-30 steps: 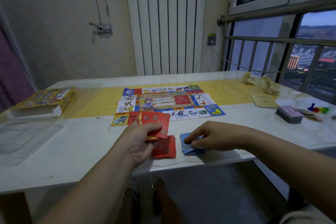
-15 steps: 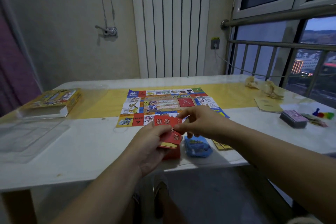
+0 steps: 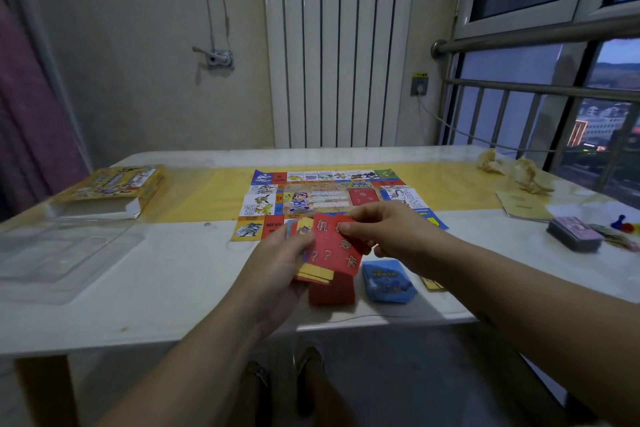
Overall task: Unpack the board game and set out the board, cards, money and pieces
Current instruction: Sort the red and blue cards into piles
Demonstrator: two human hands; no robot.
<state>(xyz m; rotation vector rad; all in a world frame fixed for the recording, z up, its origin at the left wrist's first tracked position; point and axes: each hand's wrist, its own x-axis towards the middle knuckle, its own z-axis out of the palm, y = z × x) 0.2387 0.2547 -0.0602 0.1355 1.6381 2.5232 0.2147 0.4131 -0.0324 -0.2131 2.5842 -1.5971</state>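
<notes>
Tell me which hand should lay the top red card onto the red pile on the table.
Right, probably. The right hand already pinches the top red card at its upper edge, above the red pile. The left hand is occupied holding the rest of the fanned cards.

- The board (image 3: 332, 196) lies flat and open at mid-worktop, on a yellow strip.
- Red cards (image 3: 335, 248) are raised over the board's near edge.
- A red card pile (image 3: 332, 291) lies near the front edge, with a blue card pile (image 3: 388, 282) just right of it.
- Money stack (image 3: 575, 234) lies far right, with coloured pieces (image 3: 623, 225) just beyond.
- The yellow game box (image 3: 110, 189) lies far left.
</notes>
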